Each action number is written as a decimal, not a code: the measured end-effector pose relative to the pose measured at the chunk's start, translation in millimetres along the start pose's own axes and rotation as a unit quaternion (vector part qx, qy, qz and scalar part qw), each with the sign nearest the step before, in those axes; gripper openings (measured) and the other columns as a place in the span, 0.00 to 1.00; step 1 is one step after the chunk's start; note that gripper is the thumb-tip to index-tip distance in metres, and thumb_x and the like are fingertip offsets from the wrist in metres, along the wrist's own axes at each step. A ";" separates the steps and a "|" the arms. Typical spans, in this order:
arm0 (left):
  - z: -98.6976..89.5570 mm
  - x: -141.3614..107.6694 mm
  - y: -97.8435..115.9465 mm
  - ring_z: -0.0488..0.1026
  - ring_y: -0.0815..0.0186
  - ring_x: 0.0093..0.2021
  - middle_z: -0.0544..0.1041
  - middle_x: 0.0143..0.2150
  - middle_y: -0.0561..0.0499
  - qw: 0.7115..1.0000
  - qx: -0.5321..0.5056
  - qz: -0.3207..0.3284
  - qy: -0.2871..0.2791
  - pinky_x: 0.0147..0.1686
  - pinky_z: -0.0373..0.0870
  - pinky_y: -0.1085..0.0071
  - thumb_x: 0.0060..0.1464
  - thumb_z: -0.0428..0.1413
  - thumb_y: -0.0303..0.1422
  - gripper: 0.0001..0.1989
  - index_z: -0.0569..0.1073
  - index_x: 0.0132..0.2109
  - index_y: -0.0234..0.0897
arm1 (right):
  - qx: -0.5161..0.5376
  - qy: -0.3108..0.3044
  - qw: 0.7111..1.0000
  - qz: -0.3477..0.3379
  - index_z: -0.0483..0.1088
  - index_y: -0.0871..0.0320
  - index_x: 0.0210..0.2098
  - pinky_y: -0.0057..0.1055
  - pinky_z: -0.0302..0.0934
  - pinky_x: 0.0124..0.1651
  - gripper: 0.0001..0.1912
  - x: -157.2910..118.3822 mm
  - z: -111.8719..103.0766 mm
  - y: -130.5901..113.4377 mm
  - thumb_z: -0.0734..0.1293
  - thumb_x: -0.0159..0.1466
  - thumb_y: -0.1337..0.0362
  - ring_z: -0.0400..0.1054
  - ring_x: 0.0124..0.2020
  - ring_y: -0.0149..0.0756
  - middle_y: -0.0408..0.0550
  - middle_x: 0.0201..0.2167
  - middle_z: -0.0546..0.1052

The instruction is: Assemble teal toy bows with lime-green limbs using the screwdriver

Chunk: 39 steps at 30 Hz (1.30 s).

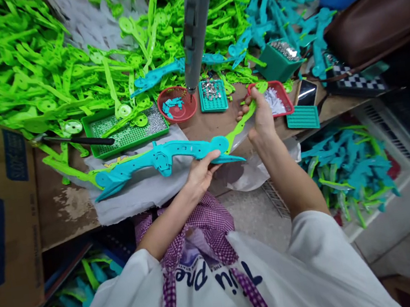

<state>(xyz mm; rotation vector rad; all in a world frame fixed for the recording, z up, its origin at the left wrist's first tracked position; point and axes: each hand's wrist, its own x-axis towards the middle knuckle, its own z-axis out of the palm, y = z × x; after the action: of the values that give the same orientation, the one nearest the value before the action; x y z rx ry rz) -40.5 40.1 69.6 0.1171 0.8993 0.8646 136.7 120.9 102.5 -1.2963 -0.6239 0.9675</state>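
A toy bow (pixel 162 156) with a blue plastic middle and a green limb at each side lies level across my front, over a white cloth (pixel 139 197). My left hand (pixel 202 171) is closed round the blue part near its right end, thumb on top. The right green limb (pixel 239 128) slants up to my right hand (pixel 260 113), whose fingers are closed round its tip. Just above the bow hangs the tip of a grey power screwdriver (pixel 195 24). Out to the left, the other green limb (pixel 67 169) is untouched by either hand.
Behind are heaps of green limbs (pixel 26 61) and blue bow parts (pixel 272 3). A green basket (pixel 127 138), red basket (pixel 178 104), green tray (pixel 213 95) and red tray (pixel 275 99) hold small parts. A hammer (pixel 74 139) lies left, beside a cardboard box (pixel 1 215).
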 end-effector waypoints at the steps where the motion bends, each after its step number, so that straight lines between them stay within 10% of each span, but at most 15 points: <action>1: -0.6 2.1 -0.3 0.80 0.62 0.40 0.80 0.33 0.55 1.000 0.003 0.010 -0.009 0.55 0.74 0.54 0.37 0.69 0.25 0.16 0.73 0.34 0.36 | -0.002 0.015 1.000 -0.020 0.59 0.53 0.26 0.24 0.59 0.22 0.22 -3.2 0.9 -0.6 0.66 0.63 0.43 0.62 0.17 0.26 0.32 0.15 0.60; 7: -12.8 23.8 -2.6 0.78 0.63 0.52 0.82 0.44 0.54 0.990 0.068 0.062 -0.107 0.65 0.65 0.60 0.38 0.67 0.22 0.26 0.77 0.48 0.40 | -0.002 0.127 0.979 -0.158 0.57 0.51 0.28 0.28 0.62 0.25 0.19 -19.6 -2.1 18.1 0.59 0.64 0.44 0.61 0.16 0.27 0.33 0.16 0.61; 11: -49.2 -3.7 3.6 0.79 0.63 0.49 0.82 0.48 0.48 0.950 0.263 0.027 -0.166 0.59 0.71 0.59 0.51 0.63 0.28 0.16 0.79 0.49 0.38 | 0.016 0.174 0.961 -0.214 0.56 0.51 0.30 0.29 0.63 0.26 0.14 -20.7 -11.1 37.9 0.60 0.61 0.48 0.62 0.18 0.28 0.33 0.18 0.62; 13: -77.5 -38.1 16.5 0.80 0.61 0.44 0.83 0.45 0.45 0.875 0.413 0.067 -0.241 0.51 0.76 0.60 0.54 0.63 0.31 0.13 0.80 0.48 0.37 | -0.007 0.158 0.962 -0.223 0.56 0.51 0.32 0.28 0.63 0.27 0.14 -20.0 -16.6 46.0 0.60 0.60 0.48 0.64 0.20 0.29 0.34 0.20 0.63; 15: -106.3 -72.8 38.9 0.80 0.61 0.46 0.83 0.46 0.47 0.763 0.540 0.258 -0.245 0.51 0.76 0.61 0.60 0.60 0.32 0.10 0.80 0.49 0.41 | -0.042 0.138 0.964 -0.224 0.56 0.51 0.33 0.29 0.64 0.29 0.15 -17.8 -23.1 52.5 0.58 0.61 0.46 0.66 0.22 0.30 0.36 0.22 0.64; 18: -141.5 -99.1 82.9 0.74 0.56 0.57 0.79 0.55 0.45 0.558 0.645 0.521 -0.037 0.59 0.70 0.55 0.58 0.63 0.33 0.18 0.77 0.56 0.44 | -0.074 0.093 0.969 -0.216 0.58 0.51 0.35 0.31 0.66 0.33 0.19 -10.8 -36.5 56.0 0.56 0.61 0.41 0.68 0.25 0.31 0.37 0.24 0.65; 22: -167.3 -84.7 122.8 0.77 0.54 0.52 0.80 0.52 0.42 0.417 0.749 0.511 0.059 0.53 0.71 0.58 0.62 0.59 0.39 0.20 0.74 0.59 0.39 | -0.231 -0.063 0.961 -0.138 0.66 0.53 0.33 0.33 0.67 0.33 0.31 -15.7 -64.9 42.9 0.54 0.62 0.33 0.71 0.27 0.36 0.42 0.23 0.70; 26: -173.2 -71.2 122.8 0.79 0.58 0.44 0.83 0.45 0.46 0.385 0.768 0.507 0.067 0.45 0.70 0.63 0.66 0.54 0.38 0.14 0.77 0.54 0.40 | -0.546 -0.114 0.811 -0.176 0.71 0.56 0.23 0.34 0.65 0.34 0.32 -65.1 -78.8 28.9 0.59 0.64 0.35 0.72 0.26 0.39 0.49 0.18 0.74; 30: -173.8 -74.9 116.4 0.79 0.57 0.43 0.83 0.44 0.46 0.379 0.761 0.522 0.071 0.45 0.69 0.64 0.65 0.54 0.37 0.14 0.78 0.53 0.40 | -0.608 -0.186 0.685 -0.355 0.76 0.57 0.51 0.39 0.65 0.54 0.24 -99.0 -51.5 37.4 0.58 0.72 0.48 0.75 0.52 0.44 0.56 0.49 0.81; 39: -174.9 -72.2 117.2 0.80 0.56 0.44 0.84 0.44 0.46 0.403 0.759 0.504 0.089 0.44 0.72 0.62 0.64 0.54 0.38 0.14 0.79 0.53 0.43 | -0.642 -0.366 0.570 -0.359 0.67 0.60 0.64 0.44 0.60 0.55 0.24 -46.1 -32.3 40.8 0.55 0.73 0.57 0.71 0.52 0.47 0.60 0.54 0.78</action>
<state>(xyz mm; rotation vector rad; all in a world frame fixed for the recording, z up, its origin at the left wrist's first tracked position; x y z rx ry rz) -261.9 23.6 54.1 2.4859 1.5917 0.7853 131.7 64.3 62.5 -1.4766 -2.6448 0.1298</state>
